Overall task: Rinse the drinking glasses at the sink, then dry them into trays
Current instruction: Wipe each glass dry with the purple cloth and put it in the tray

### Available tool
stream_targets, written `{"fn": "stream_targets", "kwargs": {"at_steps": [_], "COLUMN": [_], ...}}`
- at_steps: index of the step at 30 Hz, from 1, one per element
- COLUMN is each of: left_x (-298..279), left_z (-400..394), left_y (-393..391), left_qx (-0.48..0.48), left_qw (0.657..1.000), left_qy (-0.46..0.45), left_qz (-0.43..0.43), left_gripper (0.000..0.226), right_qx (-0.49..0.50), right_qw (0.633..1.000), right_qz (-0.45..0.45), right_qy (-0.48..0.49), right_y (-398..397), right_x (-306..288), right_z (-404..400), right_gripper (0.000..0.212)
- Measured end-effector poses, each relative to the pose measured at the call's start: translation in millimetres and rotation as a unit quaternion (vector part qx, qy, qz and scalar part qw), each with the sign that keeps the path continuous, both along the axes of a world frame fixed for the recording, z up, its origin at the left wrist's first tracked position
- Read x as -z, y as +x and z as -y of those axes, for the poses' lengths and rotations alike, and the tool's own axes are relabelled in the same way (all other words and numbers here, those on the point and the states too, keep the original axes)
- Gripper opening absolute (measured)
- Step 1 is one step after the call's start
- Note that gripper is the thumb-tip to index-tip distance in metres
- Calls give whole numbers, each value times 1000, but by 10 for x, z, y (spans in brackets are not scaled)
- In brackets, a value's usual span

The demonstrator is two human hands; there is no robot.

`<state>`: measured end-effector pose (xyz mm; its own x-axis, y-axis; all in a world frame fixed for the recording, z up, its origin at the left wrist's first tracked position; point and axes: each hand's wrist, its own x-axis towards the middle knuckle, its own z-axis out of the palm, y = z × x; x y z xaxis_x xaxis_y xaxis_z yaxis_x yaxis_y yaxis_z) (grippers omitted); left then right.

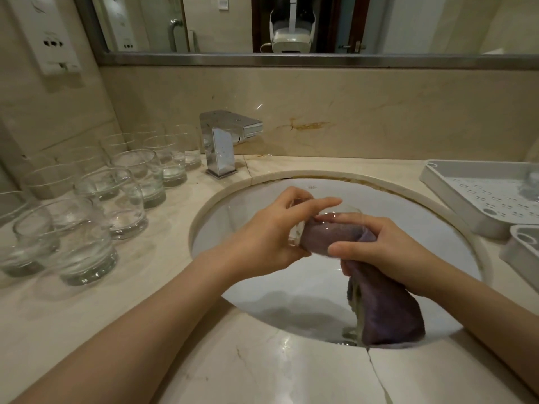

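Over the white sink basin, my left hand grips a clear drinking glass lying on its side, mouth toward the right. My right hand holds a purple cloth; one end is stuffed inside the glass, the other hangs down into the basin. Several clear glasses stand upright on the counter to the left. A white perforated tray sits on the counter at the right, with what looks like a glass at the frame edge.
A chrome faucet stands behind the basin, left of centre. A second white tray lies at the right edge, in front of the first. A mirror runs along the wall above. The marble counter has a crack near the front.
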<state>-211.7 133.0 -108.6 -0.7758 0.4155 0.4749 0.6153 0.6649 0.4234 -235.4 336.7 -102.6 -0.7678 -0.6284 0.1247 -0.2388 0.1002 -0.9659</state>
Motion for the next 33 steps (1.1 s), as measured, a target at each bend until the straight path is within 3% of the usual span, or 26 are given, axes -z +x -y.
{"fn": "stream_targets", "kwargs": {"at_steps": [3,5,7,9,11,13,15,17,19,21,22,23,24,26,27,28,29,31,33], "left_x": [-119,-183,-187,-169,-116,-67,-29,3,3,-29,-53,-86,-123,-142,-132,-126,-121,-89,-43], "left_z": [9,37,45,18,-25,-46,-30,-9,-1,-18,-27,-28,-20,-9,-16,-30,-39,-67,-108], "left_y": [30,40,33,26,18,20,19,-5,-33,-20,0,15,27,43,45,56,61,52,47], "left_qx": [15,49,71,73,60,31,15,8,-3,9,14,13,10,14,18,21,22,19,-2], "left_qw": [977,926,904,902,920,955,994,996,989,993,998,998,986,949,941,934,927,924,946], "left_qy": [143,231,252,263,246,190,73,-48,-76,-35,8,62,117,186,196,210,225,232,195], "left_qz": [156,294,338,334,299,224,80,-72,-126,-111,-65,16,118,255,275,289,301,303,257], "left_gripper": [85,85,85,85,84,84,83,84,85,79,75,76,80,85,85,84,84,85,85], "right_qx": [47,45,42,47,42,47,32,-4,-31,-31,-25,-4,27,48,44,42,42,29,38], "right_qw": [983,923,876,875,902,954,995,997,990,991,995,999,992,895,849,834,844,881,926], "right_qz": [-176,-367,-457,-457,-410,-282,-95,68,125,109,80,9,-119,-421,-495,-511,-494,-443,-354], "right_qy": [34,105,148,149,131,89,21,-35,-65,-63,-57,-33,14,140,178,202,203,166,126], "right_y": [13,-42,-95,-117,-94,-35,-4,-23,-36,-39,-24,-14,-7,-76,-111,-132,-137,-125,-91], "right_x": [26,108,166,151,125,69,37,19,0,-9,-17,-8,-5,65,104,122,128,138,123], "right_z": [-3,-50,-90,-106,-80,-34,-8,-9,-39,-35,-29,-36,-41,-98,-123,-142,-150,-134,-75], "right_gripper": [41,43,49,51,50,40,36,34,42,41,38,38,41,46,48,52,54,55,47]}}
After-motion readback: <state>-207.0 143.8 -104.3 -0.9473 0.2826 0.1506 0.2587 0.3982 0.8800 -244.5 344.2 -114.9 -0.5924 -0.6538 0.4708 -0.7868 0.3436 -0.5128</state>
